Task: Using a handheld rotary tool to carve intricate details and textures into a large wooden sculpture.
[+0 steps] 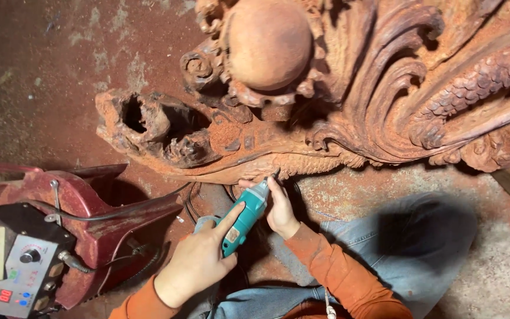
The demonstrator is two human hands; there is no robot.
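Both hands close round a teal rotary carving tool (244, 220): the left hand (199, 263) wraps its body, the right hand (280, 208) pinches near the tip, which meets the lower edge of the red wood carving (337, 100) just above. Left of the left hand stands a control box (22, 274); right of the right hand, dusty floor (503, 260) lies open.

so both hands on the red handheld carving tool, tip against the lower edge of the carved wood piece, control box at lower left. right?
Not quite: the carving tool is teal, not red, as the head view shows. Otherwise correct: both the left hand and right hand hold it, tip at the carved wood piece, control box lower left.
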